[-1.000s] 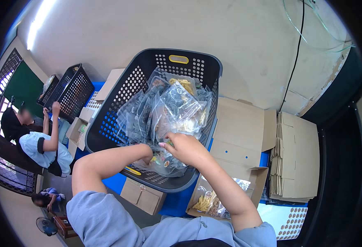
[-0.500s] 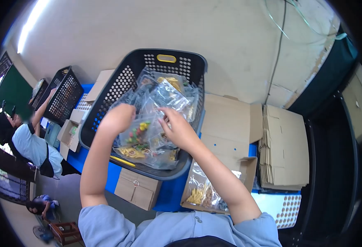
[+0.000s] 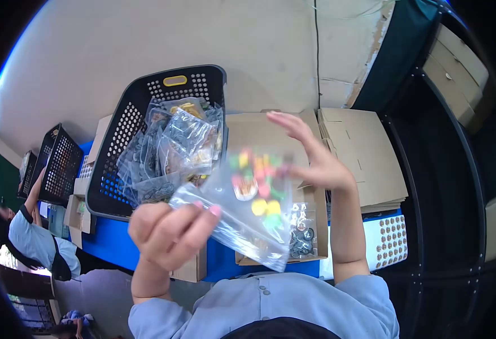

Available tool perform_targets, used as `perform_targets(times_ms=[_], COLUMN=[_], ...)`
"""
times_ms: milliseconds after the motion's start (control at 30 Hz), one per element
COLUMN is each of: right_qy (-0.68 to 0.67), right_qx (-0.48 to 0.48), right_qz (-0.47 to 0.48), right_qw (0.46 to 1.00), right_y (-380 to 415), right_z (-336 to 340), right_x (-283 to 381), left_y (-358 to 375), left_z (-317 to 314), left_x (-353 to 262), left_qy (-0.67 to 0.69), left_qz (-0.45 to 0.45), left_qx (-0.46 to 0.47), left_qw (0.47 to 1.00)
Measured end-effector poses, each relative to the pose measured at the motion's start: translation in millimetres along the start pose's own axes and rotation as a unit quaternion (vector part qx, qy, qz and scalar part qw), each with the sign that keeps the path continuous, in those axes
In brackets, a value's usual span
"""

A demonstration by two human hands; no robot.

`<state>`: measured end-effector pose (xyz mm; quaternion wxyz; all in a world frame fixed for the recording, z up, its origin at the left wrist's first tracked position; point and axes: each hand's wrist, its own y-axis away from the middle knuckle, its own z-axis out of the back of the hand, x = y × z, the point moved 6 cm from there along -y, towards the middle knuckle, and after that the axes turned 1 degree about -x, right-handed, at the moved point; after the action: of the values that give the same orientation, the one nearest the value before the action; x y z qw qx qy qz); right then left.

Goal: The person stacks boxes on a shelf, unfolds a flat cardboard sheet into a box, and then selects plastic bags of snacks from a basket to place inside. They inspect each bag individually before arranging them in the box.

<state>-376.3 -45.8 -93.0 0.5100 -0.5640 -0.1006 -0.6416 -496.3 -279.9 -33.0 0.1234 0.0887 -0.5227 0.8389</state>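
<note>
A clear zip bag (image 3: 250, 212) of pink, yellow and green pieces, with a round sticker on it, hangs tilted in front of me. My left hand (image 3: 171, 234) pinches its edge between thumb and fingers. On the other side, my right hand (image 3: 315, 155) is open with fingers spread, its thumb close to the bag's far edge. The bag's contents are smeared by motion. Behind it, a black perforated basket (image 3: 115, 135) holds a pile of similar filled bags (image 3: 186, 135). An open cardboard box (image 3: 253, 127) sits to the right, partly covered by the raised bag; a bag of dark rings (image 3: 301, 240) lies inside.
Flattened cardboard (image 3: 361, 152) is stacked at the right, above a sheet of round stickers (image 3: 392, 243). Black shelving (image 3: 434, 169) stands beyond. At left, a co-worker (image 3: 44, 240) reaches into another basket (image 3: 61, 164), near a small open box (image 3: 78, 217).
The bag of coloured pieces has come out of the basket toward me and to the right, held by my left hand. My right hand has moved right and spread its fingers. The view has turned right.
</note>
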Motion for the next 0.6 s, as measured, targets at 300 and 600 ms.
perform_targets(times_ms=[300, 600], right_qy=[-0.302, -0.283], right_qx=[0.342, -0.093], right_qz=[-0.122, -0.242], right_qw=[0.881, 0.924], right_y=[137.6, 162.5], right_z=[-113.6, -97.8], right_x=[-73.3, -92.6], left_y=[40.5, 147.7], left_z=[-74.0, -148.6], left_x=[-67.1, -55.1], left_qy=[0.341, 0.765], left_qz=[0.045, 0.528], left_qx=[-0.042, -0.044], left_qw=[0.938, 0.365])
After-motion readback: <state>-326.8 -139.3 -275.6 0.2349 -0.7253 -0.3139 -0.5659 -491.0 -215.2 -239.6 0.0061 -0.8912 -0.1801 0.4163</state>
